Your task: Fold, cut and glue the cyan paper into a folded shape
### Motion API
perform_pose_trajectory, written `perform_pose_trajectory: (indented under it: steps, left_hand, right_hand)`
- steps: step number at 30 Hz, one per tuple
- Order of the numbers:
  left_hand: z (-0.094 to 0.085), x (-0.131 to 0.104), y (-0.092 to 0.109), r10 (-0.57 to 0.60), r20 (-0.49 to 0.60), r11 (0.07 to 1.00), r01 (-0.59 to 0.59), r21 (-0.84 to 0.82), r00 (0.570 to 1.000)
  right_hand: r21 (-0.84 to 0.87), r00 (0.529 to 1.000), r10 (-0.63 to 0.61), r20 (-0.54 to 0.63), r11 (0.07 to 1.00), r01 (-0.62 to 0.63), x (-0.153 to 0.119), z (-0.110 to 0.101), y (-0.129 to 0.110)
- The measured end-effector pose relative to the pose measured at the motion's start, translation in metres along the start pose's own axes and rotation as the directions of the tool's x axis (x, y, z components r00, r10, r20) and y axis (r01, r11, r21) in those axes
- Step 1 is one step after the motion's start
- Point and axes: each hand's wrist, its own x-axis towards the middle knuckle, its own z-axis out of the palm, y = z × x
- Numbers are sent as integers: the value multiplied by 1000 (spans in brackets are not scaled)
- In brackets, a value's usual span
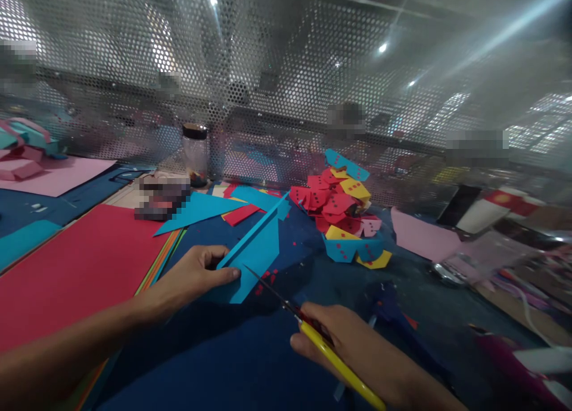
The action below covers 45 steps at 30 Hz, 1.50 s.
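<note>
My left hand (203,271) pinches a folded piece of blue paper (259,256) by its lower left end, thumb on the near face. The sheet is held tilted above the table, with a narrow folded strip along its upper edge. In my right hand (344,339) is a pair of scissors (290,310) with yellow handles. Their blades look closed or nearly so, and the tip points at the blue paper near my left thumb. Whether the tip touches the paper I cannot tell. Small red scraps (267,280) lie on the table just beyond.
A pile of red, yellow and blue dotted paper pieces (333,205) stands beyond my hands. Stacked coloured sheets (80,262) lie left, near a lidded jar (195,155). A blue glue gun-like tool (397,315) and pink paper (422,235) are right. A perforated metal screen (268,59) closes the back.
</note>
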Motion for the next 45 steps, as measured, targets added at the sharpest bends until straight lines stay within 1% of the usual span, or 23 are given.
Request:
perform_pose_trajectory:
  steps: [4,11,16,25,33,41,45]
  left_hand:
    - [-1,0,-2,18,4,999,-18,32,1000]
    - [0,-1,-1,-7,11,998,6,58,1000]
    - [-1,-1,-2,9,14,998,-9,60,1000]
    - [-1,0,-2,1,15,998,-2,64,1000]
    - [-1,0,-2,10,19,999,-11,53,1000]
    - [-2,-1,-4,12,11,999,-13,48,1000]
    - [-4,0,-5,34,17,997,-35,68,999]
  right_hand:
    - [-13,1000,6,9,1000,-5,1,0,1]
    - [-55,1000,4,13,999,-4,0,0,1]
    - [-39,1000,2,16,999,-2,1,0,2]
    - [-31,1000,13,12,999,-12,0,-1,-1]
    - [-12,1000,-20,-12,1000,20,0,1,1]
    - [-6,1000,8,12,1000,-8,1,0,2]
    - [-5,1000,21,10,1000,-21,1,0,1]
